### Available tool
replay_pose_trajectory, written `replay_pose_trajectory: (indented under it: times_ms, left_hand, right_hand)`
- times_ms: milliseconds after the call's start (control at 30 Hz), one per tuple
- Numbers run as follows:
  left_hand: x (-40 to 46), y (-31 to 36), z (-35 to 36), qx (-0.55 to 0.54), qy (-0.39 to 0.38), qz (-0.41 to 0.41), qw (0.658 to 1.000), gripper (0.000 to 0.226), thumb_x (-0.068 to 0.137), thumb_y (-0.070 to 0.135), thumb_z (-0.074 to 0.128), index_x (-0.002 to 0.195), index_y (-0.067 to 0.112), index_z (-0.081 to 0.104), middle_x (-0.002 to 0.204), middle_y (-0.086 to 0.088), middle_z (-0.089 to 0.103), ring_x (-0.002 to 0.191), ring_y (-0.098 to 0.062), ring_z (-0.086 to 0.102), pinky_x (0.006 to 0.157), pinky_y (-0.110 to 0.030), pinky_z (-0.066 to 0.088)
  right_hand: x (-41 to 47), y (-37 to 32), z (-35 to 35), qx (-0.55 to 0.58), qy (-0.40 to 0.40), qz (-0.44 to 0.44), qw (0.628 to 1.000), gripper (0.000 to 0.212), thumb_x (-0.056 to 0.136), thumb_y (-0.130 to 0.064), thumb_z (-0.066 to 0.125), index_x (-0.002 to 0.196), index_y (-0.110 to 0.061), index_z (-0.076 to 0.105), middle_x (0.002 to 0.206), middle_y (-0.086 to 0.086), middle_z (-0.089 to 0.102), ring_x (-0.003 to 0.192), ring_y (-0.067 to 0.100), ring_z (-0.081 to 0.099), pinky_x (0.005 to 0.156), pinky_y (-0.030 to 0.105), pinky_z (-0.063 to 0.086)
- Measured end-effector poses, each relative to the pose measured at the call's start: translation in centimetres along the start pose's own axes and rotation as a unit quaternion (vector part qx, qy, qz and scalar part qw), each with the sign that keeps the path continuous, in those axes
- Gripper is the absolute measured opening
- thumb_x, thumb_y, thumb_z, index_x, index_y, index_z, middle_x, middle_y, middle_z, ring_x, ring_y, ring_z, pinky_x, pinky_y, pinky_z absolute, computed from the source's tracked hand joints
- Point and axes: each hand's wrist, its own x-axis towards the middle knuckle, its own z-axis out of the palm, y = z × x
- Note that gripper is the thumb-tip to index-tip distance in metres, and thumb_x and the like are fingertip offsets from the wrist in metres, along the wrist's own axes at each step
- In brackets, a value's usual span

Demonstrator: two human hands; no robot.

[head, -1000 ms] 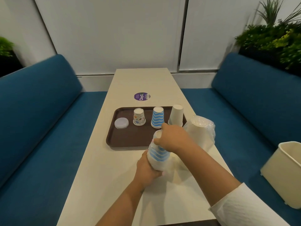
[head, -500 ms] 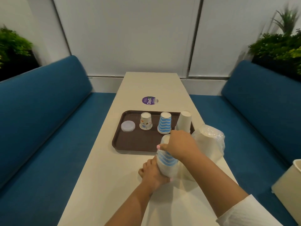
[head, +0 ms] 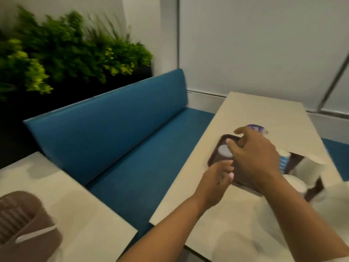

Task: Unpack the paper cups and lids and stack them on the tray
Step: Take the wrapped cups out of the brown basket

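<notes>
Two bare hands hover over the near-left part of one brown tray (head: 214,157) that sits on a beige table (head: 245,110). The right hand (head: 253,154) is above the tray, fingers loosely spread and curled downward, gripping nothing that can be seen; its fingertips hang just above the one white lid (head: 223,151), at about 9 o'clock from the palm. The left hand (head: 217,178), at about 7 o'clock from the right one, is open too, fingers straight and together, held near the tray's front edge and holding nothing.

On the tray, at 3 o'clock from the right hand, one blue-striped cup (head: 283,161) stands rim down, partly hidden by the wrist. Past it, white cups (head: 309,167) are smeared by motion blur; perhaps two, though the count is unsure. One purple sticker (head: 256,128) lies on the table at 12 o'clock from the tray.

At 9 o'clock stretches one blue bench (head: 113,125) with green plants (head: 56,50) behind it. At 7 o'clock a second table (head: 75,205) carries one brown basket (head: 22,224).
</notes>
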Motion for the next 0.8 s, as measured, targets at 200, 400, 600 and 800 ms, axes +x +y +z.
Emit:
replay_pose_trajectory:
  times_ms: [200,400,600,800]
  left_hand:
    - [-3.3,3.0,-12.3,0.004,0.162,0.065,0.985,0.026,0.095,0.014,0.057,0.120,0.011,0.057,0.106,0.006,0.062,0.088,0.000,0.057,0.078,-0.014,0.045]
    - [-9.7,4.2,-24.1,0.047,0.285,0.070,0.955,0.030,0.093,0.010,0.057,0.122,0.016,0.055,0.102,0.006,0.063,0.089,-0.017,0.062,0.076,-0.022,0.049]
    - [-17.7,3.5,-33.9,0.076,0.386,0.034,0.919,0.034,0.090,0.009,0.057,0.122,0.021,0.054,0.101,0.010,0.062,0.087,-0.021,0.064,0.075,-0.023,0.050]
    - [-24.9,0.9,-41.7,0.119,0.444,-0.043,0.887,0.042,0.092,0.003,0.056,0.122,0.030,0.047,0.106,0.012,0.060,0.086,-0.008,0.061,0.068,-0.011,0.049]
  right_hand:
    - [-2.0,-10.0,3.7,0.108,-0.026,-0.083,0.990,0.031,0.085,-0.040,0.060,0.113,-0.026,0.058,0.091,-0.003,0.065,0.088,0.026,0.060,0.076,0.035,0.041]
    - [-5.1,-20.2,7.8,0.199,-0.077,-0.157,0.964,0.030,0.085,-0.040,0.061,0.112,-0.027,0.056,0.084,-0.009,0.063,0.078,0.020,0.056,0.074,0.033,0.040]
    - [-9.4,-28.6,12.1,0.230,-0.154,-0.223,0.935,0.028,0.086,-0.039,0.060,0.111,-0.028,0.055,0.078,-0.010,0.063,0.074,0.016,0.056,0.068,0.031,0.038]
    - [-14.9,-35.7,16.8,0.188,-0.283,-0.269,0.901,0.032,0.085,-0.047,0.058,0.113,-0.032,0.053,0.090,-0.011,0.063,0.085,0.016,0.058,0.072,0.032,0.045]
